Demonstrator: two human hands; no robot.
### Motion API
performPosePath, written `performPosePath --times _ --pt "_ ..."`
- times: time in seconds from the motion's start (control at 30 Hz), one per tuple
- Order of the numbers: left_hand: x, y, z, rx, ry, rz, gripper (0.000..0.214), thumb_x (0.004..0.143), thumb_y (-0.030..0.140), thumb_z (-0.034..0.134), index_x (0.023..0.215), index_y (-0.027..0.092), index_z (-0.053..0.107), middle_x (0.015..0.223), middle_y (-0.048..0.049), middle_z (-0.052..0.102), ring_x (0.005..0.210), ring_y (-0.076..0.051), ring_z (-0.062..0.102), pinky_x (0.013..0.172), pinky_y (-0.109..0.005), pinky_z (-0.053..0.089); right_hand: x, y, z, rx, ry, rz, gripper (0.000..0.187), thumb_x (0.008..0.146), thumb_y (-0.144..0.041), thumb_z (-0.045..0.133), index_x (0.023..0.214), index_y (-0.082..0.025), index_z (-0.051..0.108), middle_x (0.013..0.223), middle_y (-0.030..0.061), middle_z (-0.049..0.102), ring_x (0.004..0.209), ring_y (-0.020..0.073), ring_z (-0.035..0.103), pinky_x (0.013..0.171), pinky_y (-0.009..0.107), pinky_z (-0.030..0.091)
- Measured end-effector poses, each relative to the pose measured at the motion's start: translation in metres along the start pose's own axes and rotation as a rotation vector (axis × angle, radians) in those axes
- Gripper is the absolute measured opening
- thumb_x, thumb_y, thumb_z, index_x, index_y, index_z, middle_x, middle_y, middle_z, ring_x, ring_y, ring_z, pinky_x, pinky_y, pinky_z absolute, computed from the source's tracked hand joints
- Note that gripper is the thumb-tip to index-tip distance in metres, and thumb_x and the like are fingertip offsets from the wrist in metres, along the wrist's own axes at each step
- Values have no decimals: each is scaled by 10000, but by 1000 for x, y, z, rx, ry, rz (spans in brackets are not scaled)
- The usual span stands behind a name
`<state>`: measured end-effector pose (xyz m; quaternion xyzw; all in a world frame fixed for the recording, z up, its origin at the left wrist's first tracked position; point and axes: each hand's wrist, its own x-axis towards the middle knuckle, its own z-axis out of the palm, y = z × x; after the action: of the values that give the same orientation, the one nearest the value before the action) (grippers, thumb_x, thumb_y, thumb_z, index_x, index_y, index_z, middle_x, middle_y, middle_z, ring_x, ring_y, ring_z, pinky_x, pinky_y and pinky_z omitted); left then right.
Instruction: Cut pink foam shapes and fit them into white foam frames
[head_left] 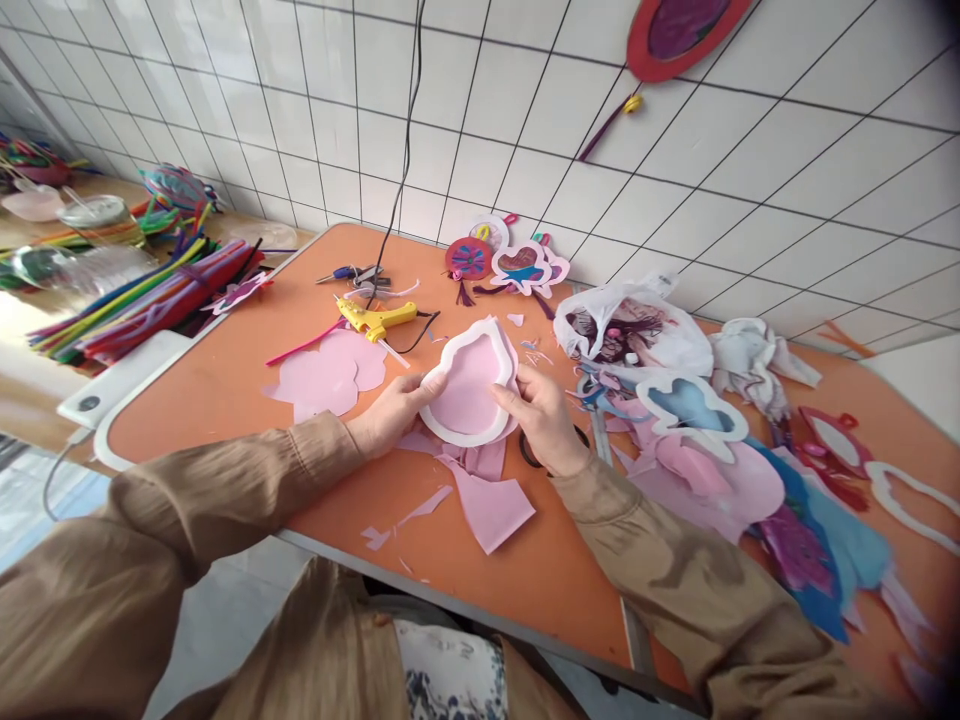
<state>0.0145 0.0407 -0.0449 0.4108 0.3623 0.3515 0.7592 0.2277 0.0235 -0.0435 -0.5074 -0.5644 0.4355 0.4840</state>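
Between my two hands is a white gourd-shaped frame (pixel 456 437) with a pink sheet (pixel 469 390) showing through its opening. My left hand (pixel 391 412) pinches its left edge, thumb on top. On the right edge my right hand (pixel 546 418) grips it, thumb over the rim and fingers behind. Some pink sheet sticks out past the frame on the right. Below lie pink scraps (pixel 491 505) on the orange table. Black scissor handles (pixel 531 450) show partly beneath my right hand. A yellow glue gun (pixel 379 318) lies beyond my left hand, near cut pink pieces (pixel 322 380).
A white plastic bag (pixel 675 335) with dark tassels stands at the back right. Right of my hand are a white cloud-shaped frame (pixel 731 425) and blue sheets (pixel 847 530). Finished ornaments (pixel 517 265) lean by the tiled wall. Colourful pipe cleaners (pixel 161 300) lie left; a black cord (pixel 405 150) hangs down.
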Motion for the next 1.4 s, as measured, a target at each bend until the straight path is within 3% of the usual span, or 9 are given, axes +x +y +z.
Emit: performPosePath --times 0.23,0.5,0.67,0.93,1.17,1.3,1.4 --pt "2 1 1 -9 82 0 302 966 400 675 998 103 632 695 -54 680 573 -210 714 489 -313 618 2 2 -3 2 23 -1 302 729 -406 798 751 -208 570 671 -29 540 659 153 487 607 284 382" --pt "0 1 -2 20 -4 16 448 840 522 812 896 117 628 677 -33 669 595 -201 732 544 -299 629 3 5 -7 -50 11 24 302 744 -413 792 791 -208 575 696 -20 556 645 154 477 588 284 370" --pt "-2 -3 -5 53 -16 36 592 725 632 860 919 129 616 745 -28 672 679 -238 756 658 -394 668 1 0 -5 -59 21 6 318 735 -431 792 773 -212 564 696 -18 564 658 158 484 605 291 393" --pt "-3 0 -7 163 43 -4 591 744 630 840 973 126 634 782 8 629 727 -217 742 712 -422 684 -4 -6 -2 -97 -8 -13 312 795 -460 717 762 -212 531 677 -33 491 638 140 433 586 281 349" --pt "-5 6 -4 248 76 -24 564 772 640 814 958 144 623 746 10 643 674 -207 744 624 -339 654 -5 -9 -1 -74 -36 -42 303 779 -466 742 802 -205 590 716 -9 561 700 170 498 627 289 410" --pt "-8 11 -8 426 31 23 557 850 725 678 902 177 594 541 6 625 470 -178 643 423 -252 494 -3 -9 -2 -59 -39 -37 311 772 -466 754 801 -203 591 711 -12 558 686 163 490 621 285 398" --pt "-9 14 -10 526 13 99 527 888 709 637 811 191 583 445 15 570 376 -132 519 382 -230 389 0 -7 -3 -57 -17 -19 350 756 -486 771 761 -211 556 668 -29 520 644 145 450 590 277 362"
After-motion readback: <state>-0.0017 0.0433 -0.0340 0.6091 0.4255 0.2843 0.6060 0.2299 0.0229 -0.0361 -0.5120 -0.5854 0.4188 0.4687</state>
